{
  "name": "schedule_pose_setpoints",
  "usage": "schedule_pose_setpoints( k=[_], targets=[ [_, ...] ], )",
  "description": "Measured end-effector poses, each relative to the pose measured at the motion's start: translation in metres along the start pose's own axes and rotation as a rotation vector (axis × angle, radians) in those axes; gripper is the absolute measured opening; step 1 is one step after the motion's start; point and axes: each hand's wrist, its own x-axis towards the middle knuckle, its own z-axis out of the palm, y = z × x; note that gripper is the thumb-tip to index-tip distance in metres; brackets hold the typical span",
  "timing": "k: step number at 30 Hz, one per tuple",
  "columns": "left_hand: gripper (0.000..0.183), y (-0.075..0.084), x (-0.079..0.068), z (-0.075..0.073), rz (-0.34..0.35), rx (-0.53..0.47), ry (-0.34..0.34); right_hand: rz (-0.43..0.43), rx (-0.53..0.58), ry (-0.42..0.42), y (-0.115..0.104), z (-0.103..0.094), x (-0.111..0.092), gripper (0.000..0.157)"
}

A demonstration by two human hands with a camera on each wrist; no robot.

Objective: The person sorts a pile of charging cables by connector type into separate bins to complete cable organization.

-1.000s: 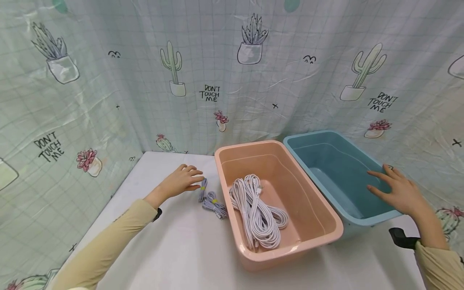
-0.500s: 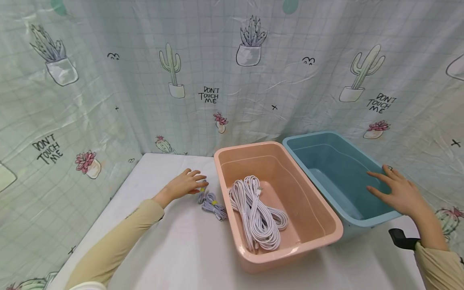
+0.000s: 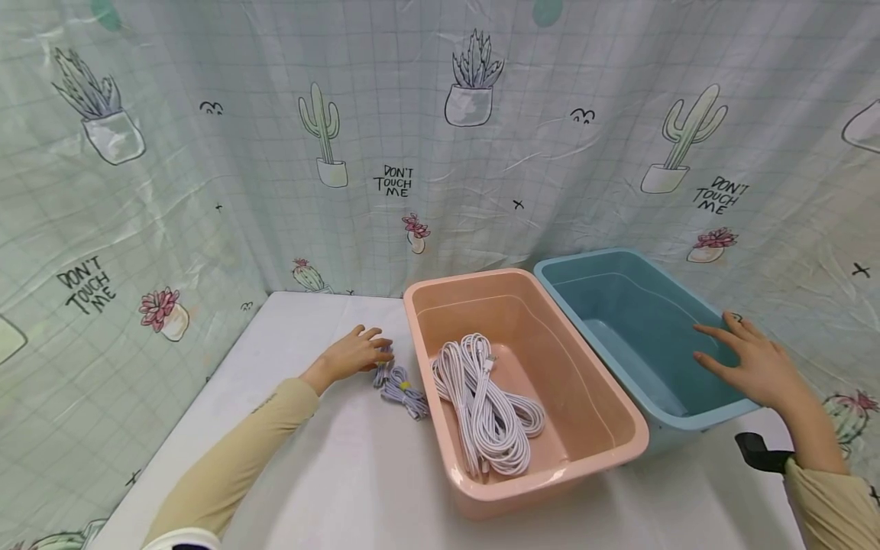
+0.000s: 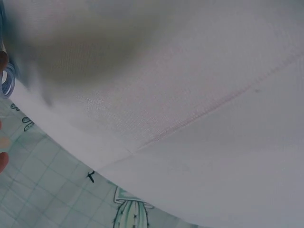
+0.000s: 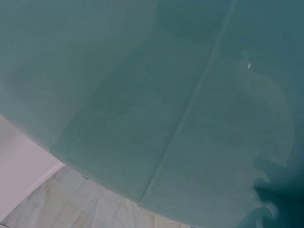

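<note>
On the white table, my left hand (image 3: 349,356) is over a small bundle of grey-blue cable (image 3: 381,374) and partly hides it. Its fingers look loosely bent; no grip round the bundle shows. In the left wrist view, a cable loop (image 4: 7,81) lies against one fingertip at the left edge. Beside it lies a second grey-blue cable bundle (image 3: 404,393) with a yellow tie. Several coiled white cables (image 3: 491,416) lie in the pink bin (image 3: 457,489). My right hand (image 3: 766,368) is at the right side of the blue bin (image 3: 635,367), fingers spread and holding nothing.
Both bins stand side by side on the white table (image 3: 330,473), the blue one to the right of the pink one. A cactus-print curtain (image 3: 426,114) hangs behind the table and along its sides.
My left hand has moved slightly right and down, onto the nearer part of the small cable bundle, covering more of it. The right hand and both bins stay in place.
</note>
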Motion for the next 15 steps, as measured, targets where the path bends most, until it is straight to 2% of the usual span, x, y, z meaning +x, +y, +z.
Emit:
schedule_pose_setpoints(
  k=[6, 15],
  targets=[
    [0.024, -0.0003, -0.0005, 0.0051, -0.006, 0.01, -0.008, 0.0, 0.012, -0.004, -0.0006, -0.0001, -0.0003, 0.06],
    [0.02, -0.0048, -0.0093, 0.0075, 0.003, -0.049, -0.013, 0.0, 0.014, -0.001, -0.0008, 0.0002, 0.0, 0.06]
  ],
)
